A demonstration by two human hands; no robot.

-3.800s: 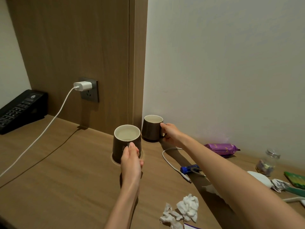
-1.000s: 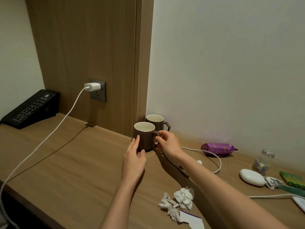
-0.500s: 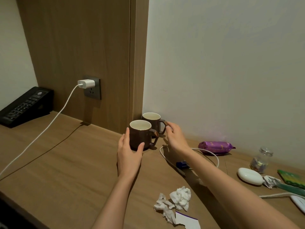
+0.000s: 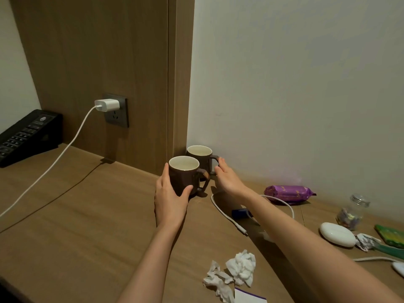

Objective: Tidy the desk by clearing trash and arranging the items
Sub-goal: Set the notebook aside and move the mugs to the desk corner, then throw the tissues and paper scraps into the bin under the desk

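Both brown mugs now parked together at the far corner where the wood panel meets the white wall; a few seconds ago the near mug (image 4: 184,176) was out toward the middle of the desk (image 4: 87,226), since then slid back beside the far mug (image 4: 200,157), handles both pointing right. Left hand (image 4: 170,197) cupped around the near mug, fingers curled on its side, thumb on the front, still gripping. Right hand (image 4: 225,177) has loosened, fingers spread and just touching the far mug's handle, not clamped on it. Mug arranging looks basically done, trash not started. Crumpled tissues (image 4: 234,272) lie near, right of the left forearm, with a bit of white paper (image 4: 247,297) at the bottom edge. White cable (image 4: 227,215) loops under the right arm, could snag on pull-back. Further right: purple snack pack (image 4: 288,193), small glass jar (image 4: 352,213), white oval case (image 4: 336,234), foil scrap (image 4: 365,241), green packet (image 4: 391,234). Far left: black phone (image 4: 26,136), charger (image 4: 107,105) in the socket, clear of the hands
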